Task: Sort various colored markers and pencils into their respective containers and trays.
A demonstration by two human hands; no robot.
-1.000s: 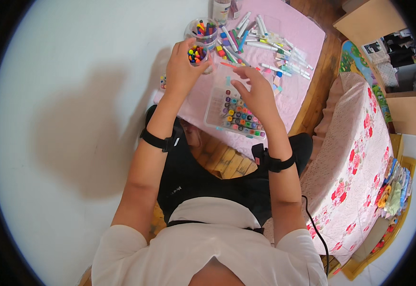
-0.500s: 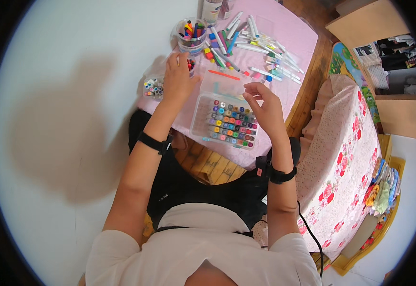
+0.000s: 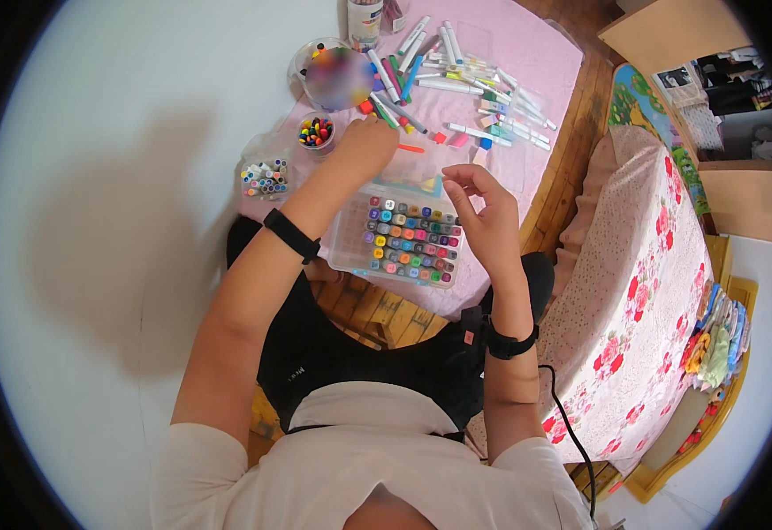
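Note:
My left hand [image 3: 372, 146] hangs over the table behind the open clear case [image 3: 340, 252], its fingers curled together. Whatever they may hold is hidden. A thin orange-red stick [image 3: 410, 148] lies just right of its fingertips. Upright markers with many-coloured labelled ends [image 3: 414, 234] fill the case in rows. At the case's far right corner is my right hand [image 3: 490, 216], fingers bent but apart from the thumb, with nothing visible in it. A small cup of colourful-tipped pieces [image 3: 316, 130] stands left of my left hand.
A larger round tub [image 3: 302, 75], partly blurred, stands at the far left by the wall. White markers [image 3: 456, 86] and small coloured pieces are strewn over the pink tablecloth. A clear container of light pens [image 3: 265, 178] sits at the left edge. A flowered cover [image 3: 624, 309] drapes furniture at right.
My left hand has moved right, away from the small cup, and its fingers have closed; the cup now shows fully. My right hand has hardly moved. The view has shifted slightly.

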